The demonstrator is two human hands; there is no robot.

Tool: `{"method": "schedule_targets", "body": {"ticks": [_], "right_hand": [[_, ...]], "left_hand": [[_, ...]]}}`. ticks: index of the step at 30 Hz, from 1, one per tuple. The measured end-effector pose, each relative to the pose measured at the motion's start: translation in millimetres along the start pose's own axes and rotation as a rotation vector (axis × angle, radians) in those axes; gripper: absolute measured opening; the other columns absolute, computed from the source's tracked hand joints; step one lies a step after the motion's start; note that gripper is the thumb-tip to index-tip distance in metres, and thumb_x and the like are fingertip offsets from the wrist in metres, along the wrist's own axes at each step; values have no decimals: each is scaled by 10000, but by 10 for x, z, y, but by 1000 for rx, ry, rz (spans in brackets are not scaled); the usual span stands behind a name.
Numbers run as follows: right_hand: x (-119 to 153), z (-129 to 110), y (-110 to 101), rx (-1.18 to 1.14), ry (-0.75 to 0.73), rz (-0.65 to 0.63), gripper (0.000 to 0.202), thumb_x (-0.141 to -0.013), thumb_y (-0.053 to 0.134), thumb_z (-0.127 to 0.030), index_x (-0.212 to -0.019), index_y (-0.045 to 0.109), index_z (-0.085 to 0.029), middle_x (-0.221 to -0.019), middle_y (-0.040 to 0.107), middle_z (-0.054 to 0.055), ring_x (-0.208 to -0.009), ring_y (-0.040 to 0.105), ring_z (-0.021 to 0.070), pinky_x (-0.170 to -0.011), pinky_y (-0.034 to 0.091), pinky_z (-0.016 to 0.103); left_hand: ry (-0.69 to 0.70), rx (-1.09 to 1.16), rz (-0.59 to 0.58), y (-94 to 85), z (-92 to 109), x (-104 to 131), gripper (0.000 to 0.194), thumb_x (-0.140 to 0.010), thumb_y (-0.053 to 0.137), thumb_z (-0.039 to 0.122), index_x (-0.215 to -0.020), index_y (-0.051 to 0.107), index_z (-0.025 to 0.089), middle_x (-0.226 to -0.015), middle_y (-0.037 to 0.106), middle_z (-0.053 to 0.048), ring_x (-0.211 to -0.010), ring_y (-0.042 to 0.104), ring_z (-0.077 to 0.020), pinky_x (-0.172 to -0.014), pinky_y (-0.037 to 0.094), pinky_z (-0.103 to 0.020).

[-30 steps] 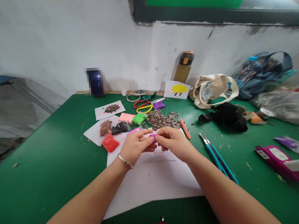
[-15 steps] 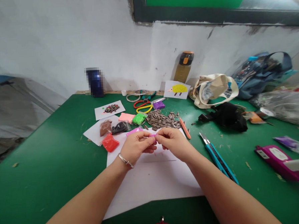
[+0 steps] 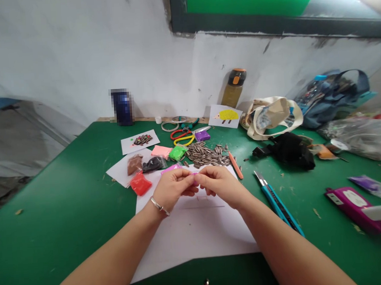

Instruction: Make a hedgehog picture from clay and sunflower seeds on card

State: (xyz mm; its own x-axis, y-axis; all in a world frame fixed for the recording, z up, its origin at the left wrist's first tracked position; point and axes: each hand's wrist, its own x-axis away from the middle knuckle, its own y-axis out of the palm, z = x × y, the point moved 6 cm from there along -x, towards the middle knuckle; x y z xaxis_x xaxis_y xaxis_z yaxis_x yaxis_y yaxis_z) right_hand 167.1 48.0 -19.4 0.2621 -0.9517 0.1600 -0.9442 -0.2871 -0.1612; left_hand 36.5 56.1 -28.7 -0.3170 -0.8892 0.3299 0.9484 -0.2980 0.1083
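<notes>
My left hand (image 3: 175, 186) and my right hand (image 3: 220, 183) meet above a white sheet of paper (image 3: 195, 231). Between their fingertips both pinch a small piece of purple-pink modelling clay (image 3: 195, 179), mostly covered by the fingers. Thin drawn lines show on the paper below. Just behind my left hand lies a packet of pink-purple clay (image 3: 172, 167). A heap of sunflower seeds (image 3: 207, 153) spreads beyond my right hand, with an orange clay tool (image 3: 235, 165) at its side.
Clay packets in red (image 3: 140, 183), brown (image 3: 134, 164), black (image 3: 153, 163) and green (image 3: 178, 152) lie left of the seeds. Scissors (image 3: 184, 137) lie behind. A blue utility knife (image 3: 278, 204) with its blade out rests near my right forearm. A bottle (image 3: 234, 89) stands by the wall.
Both hands stay together over the paper, fingers shifting slightly on the clay. Less of the clay shows now. The view has tilted up a little.
</notes>
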Motion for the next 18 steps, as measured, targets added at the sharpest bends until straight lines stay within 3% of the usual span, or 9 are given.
{"method": "schedule_targets", "body": {"ticks": [8,15,18], "right_hand": [[-3,17,-1,35,-23,24,199,-806,527,-325,-699,582,-166,-594,539,-16,-509,492,84,-478,396,205],[6,12,30,-2,23,-33,232,-778,576,-393,-771,605,-163,-664,583,0,-540,517,93,-474,403,209],[-1,36,30,0,33,-27,192,-770,579,-346,-742,599,-158,-621,556,-13,-523,499,86,-472,395,206]], "left_hand": [[-36,-1,2,-5,-11,-1,345,-681,736,360,-930,638,142,-671,673,-31,-613,651,-144,-565,528,-237],[7,-55,6,-15,16,3,251,-705,709,354,-763,626,124,-605,637,-14,-569,633,-124,-520,499,-200],[-18,-42,17,-10,11,9,267,-701,707,374,-751,620,127,-607,638,-14,-575,643,-130,-518,498,-199]]}}
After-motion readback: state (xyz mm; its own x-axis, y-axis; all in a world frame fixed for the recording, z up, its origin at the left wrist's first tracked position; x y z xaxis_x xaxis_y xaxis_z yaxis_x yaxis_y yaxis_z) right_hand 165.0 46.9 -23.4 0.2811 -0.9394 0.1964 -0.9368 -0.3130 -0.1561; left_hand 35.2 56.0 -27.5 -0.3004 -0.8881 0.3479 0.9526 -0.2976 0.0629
